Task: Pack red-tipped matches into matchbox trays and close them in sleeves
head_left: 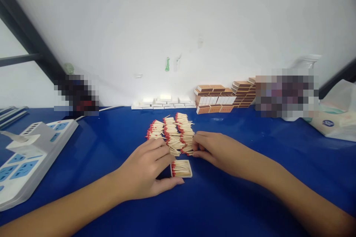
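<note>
Blue, glossy table runs back to a pale wall with scuffs and a green fleck. White trays and brown matchboxes are stacked along it; a power strip lies left, a tissue pack right. In the middle, red-tipped matches lie heaped behind a part-filled tray. The left hand parts thumb and fingers around it, grip unclear; the right hand curls at the heap's edge, any pinch hidden.
</note>
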